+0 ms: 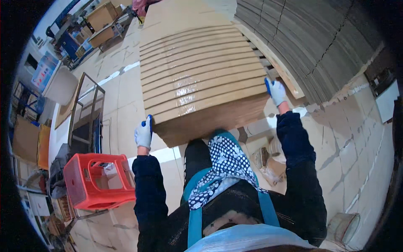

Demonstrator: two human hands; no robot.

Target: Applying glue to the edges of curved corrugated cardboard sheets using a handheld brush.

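A large stack of brown cardboard sheets (201, 80) lies in front of my body, its upper sheets fanned out in overlapping steps with shiny tape-like strips down the middle. My left hand (143, 133), in a white glove with blue fingertips, grips the near left corner of the cardboard. At the near right corner, my right hand (276, 92), gloved the same way, holds the opposite edge. Both arms reach forward, spread about the width of the sheets. The undersides of the fingers are partly hidden by the gloves and the cardboard edges.
A red plastic stool (98, 180) stands to my left, beyond it a metal frame (84, 113) and a pale bin (61, 84). A tall grey stack of sheets (310, 42) rises at the right beside a wooden pallet (277, 67). Rolls in plastic (273, 164) lie near my right leg.
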